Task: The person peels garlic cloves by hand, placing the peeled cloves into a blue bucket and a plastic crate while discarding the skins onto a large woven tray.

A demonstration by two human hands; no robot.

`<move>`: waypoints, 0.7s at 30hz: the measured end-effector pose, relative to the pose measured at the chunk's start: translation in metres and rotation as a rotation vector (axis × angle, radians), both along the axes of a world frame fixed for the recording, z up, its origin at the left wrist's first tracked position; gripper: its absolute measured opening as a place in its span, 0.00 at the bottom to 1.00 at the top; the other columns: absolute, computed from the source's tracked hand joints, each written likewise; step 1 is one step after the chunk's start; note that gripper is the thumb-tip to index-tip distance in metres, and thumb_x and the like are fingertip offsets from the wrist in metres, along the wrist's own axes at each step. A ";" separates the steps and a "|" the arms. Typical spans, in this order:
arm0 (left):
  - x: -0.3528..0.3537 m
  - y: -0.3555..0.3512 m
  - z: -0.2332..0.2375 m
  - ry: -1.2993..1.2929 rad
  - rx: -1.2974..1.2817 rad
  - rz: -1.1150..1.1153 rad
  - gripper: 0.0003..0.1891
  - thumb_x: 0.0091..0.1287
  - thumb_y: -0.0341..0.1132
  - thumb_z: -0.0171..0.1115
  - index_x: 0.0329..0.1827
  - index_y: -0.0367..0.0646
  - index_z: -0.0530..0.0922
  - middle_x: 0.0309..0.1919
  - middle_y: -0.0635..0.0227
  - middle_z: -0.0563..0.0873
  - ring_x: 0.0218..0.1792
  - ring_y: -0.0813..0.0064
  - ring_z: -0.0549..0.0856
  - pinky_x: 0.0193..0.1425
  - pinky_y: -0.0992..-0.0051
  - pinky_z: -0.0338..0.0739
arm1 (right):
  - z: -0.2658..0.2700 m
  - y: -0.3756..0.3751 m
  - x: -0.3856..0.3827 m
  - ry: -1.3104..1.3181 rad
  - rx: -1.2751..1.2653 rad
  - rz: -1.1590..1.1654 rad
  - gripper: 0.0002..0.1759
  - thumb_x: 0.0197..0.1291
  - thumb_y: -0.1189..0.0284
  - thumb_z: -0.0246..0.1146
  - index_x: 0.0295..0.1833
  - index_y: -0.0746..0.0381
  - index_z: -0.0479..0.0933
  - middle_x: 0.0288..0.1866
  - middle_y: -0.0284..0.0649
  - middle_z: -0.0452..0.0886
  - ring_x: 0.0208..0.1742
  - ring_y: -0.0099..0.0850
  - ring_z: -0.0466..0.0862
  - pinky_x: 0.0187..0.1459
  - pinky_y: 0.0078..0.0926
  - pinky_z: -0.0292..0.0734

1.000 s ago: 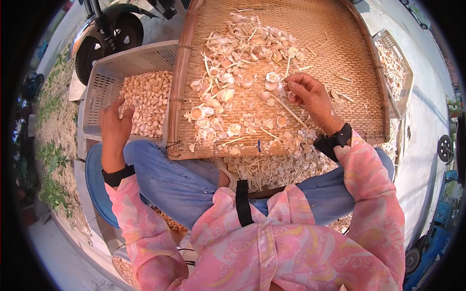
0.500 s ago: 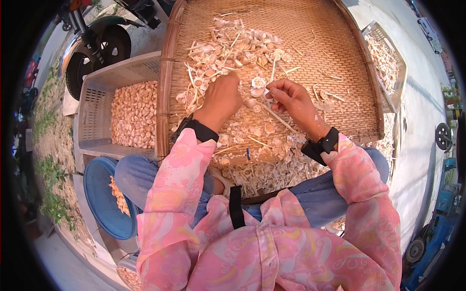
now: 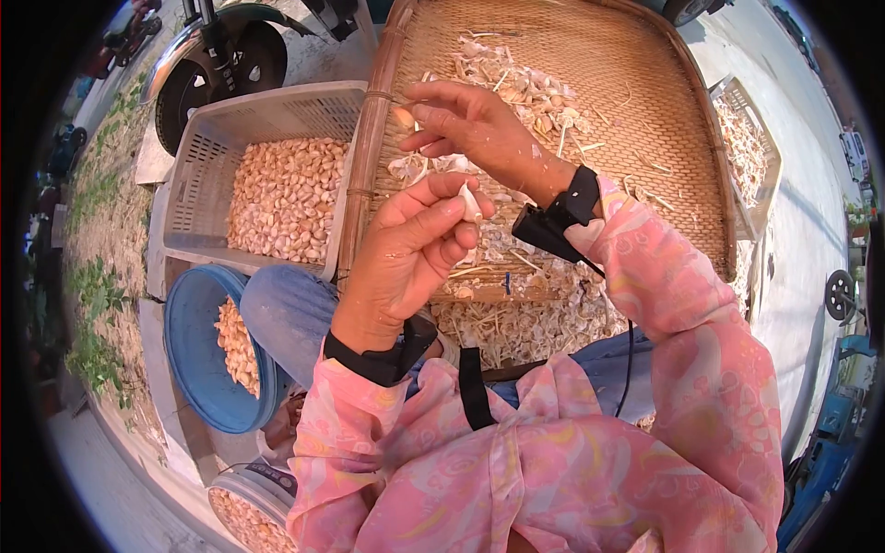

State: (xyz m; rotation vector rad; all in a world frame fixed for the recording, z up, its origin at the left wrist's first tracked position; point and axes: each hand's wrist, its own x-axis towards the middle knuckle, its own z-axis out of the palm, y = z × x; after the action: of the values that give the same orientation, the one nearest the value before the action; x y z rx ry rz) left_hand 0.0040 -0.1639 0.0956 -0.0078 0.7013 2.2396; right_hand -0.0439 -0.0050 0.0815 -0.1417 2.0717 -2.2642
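My left hand (image 3: 406,249) is closed, pinching a pale garlic clove (image 3: 470,205) between thumb and fingers above the near left part of a woven bamboo tray (image 3: 645,111). My right hand (image 3: 479,134) reaches across to the tray's left rim with its fingers apart. Just off its fingertips is an orange-brown garlic clove (image 3: 403,117), apparently loose in the air. Beneath and behind my hands, garlic skins and stalks (image 3: 516,78) lie heaped on the tray.
Left of the tray stands a plastic crate (image 3: 198,221) of garlic cloves. Nearer are a blue bucket (image 3: 198,369) holding peeled-looking cloves and another bucket (image 3: 267,488) of cloves. Another crate (image 3: 770,198) with scraps is at the right. Skins (image 3: 535,323) pile up below the tray's near edge.
Both hands have moved left from the tray's middle. My right hand has crossed above my left and its fingers have spread. My left hand has turned, showing a clove. The view has shifted left.
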 end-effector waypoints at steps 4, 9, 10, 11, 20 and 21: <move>0.038 -0.016 0.052 0.196 0.390 -0.242 0.09 0.66 0.26 0.54 0.47 0.33 0.71 0.41 0.54 0.80 0.30 0.79 0.81 0.33 0.85 0.79 | 0.006 0.017 -0.013 0.076 0.396 0.126 0.10 0.63 0.69 0.57 0.43 0.65 0.74 0.37 0.33 0.79 0.31 0.19 0.77 0.35 0.16 0.75; 0.105 0.019 0.099 0.069 0.913 -0.174 0.12 0.56 0.18 0.63 0.42 0.27 0.74 0.31 0.63 0.80 0.28 0.80 0.81 0.29 0.84 0.75 | -0.056 0.077 0.057 0.293 1.020 0.128 0.09 0.54 0.73 0.61 0.39 0.65 0.75 0.34 0.46 0.77 0.36 0.44 0.78 0.37 0.34 0.74; 0.111 0.024 0.098 0.104 0.931 -0.178 0.12 0.56 0.18 0.62 0.42 0.26 0.73 0.31 0.63 0.80 0.28 0.80 0.81 0.29 0.85 0.74 | -0.062 0.078 0.069 0.212 1.016 0.132 0.10 0.53 0.73 0.61 0.42 0.64 0.74 0.34 0.46 0.75 0.36 0.45 0.78 0.37 0.37 0.73; 0.115 0.027 0.097 0.102 0.938 -0.199 0.11 0.57 0.19 0.62 0.42 0.26 0.73 0.31 0.63 0.80 0.28 0.81 0.81 0.28 0.85 0.74 | -0.065 0.078 0.076 0.239 1.058 0.125 0.10 0.53 0.73 0.61 0.41 0.63 0.74 0.34 0.46 0.74 0.36 0.46 0.78 0.37 0.38 0.73; 0.111 0.043 0.108 -0.039 0.815 -0.423 0.10 0.57 0.20 0.63 0.40 0.28 0.73 0.30 0.63 0.80 0.27 0.83 0.80 0.27 0.86 0.72 | -0.069 0.092 0.094 0.132 1.118 -0.019 0.13 0.50 0.73 0.59 0.42 0.65 0.69 0.32 0.48 0.75 0.32 0.47 0.78 0.34 0.40 0.73; 0.110 0.043 0.110 -0.070 0.780 -0.438 0.10 0.57 0.20 0.63 0.40 0.28 0.73 0.30 0.63 0.80 0.27 0.83 0.80 0.28 0.85 0.72 | -0.070 0.092 0.096 0.096 1.046 -0.043 0.13 0.50 0.73 0.59 0.42 0.65 0.69 0.32 0.48 0.75 0.31 0.46 0.78 0.33 0.39 0.73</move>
State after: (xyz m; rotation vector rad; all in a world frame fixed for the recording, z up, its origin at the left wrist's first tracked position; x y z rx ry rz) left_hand 0.1137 -0.1207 0.2054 0.4074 -0.2269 1.9323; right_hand 0.0517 0.0866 0.0118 -0.1326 2.9812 -0.9365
